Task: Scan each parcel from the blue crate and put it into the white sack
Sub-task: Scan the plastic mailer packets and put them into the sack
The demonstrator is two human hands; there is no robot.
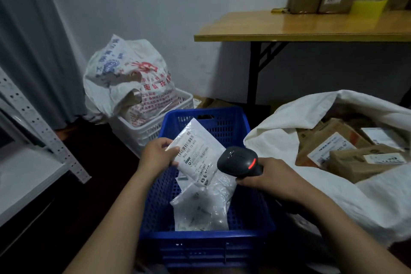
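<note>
— What takes up the right side of the frame?

— The wide white cloth sack (278, 140). It is soft and creased, with its mouth folded open towards the camera. Brown cardboard parcels (347, 160) with white labels lie inside it.

— And at bottom centre?

— The blue rectangular plastic crate (222, 236), just left of the sack. Its walls and floor are pierced by a grid of small slots. Clear crinkled bubble-film pouches (200, 207) lie on its floor.

— How are the arms placed?

— Two bare forearms come in from the lower edge and meet over the crate. The left hand (155, 155), a little left of centre, has its thumb on top and its fingers curled underneath. It pinches the left edge of a flat white plastic-film parcel (195, 153). The parcel is held tilted above the crate with its barcode label facing up.

— And the other hand?

— The right hand (271, 173), just right of centre, is wrapped round the grip of a black rounded plastic handheld scanner (239, 160). The scanner's smooth head overlaps the parcel's lower right corner, though I cannot tell whether they touch. A short red strip glows on its back.
</note>
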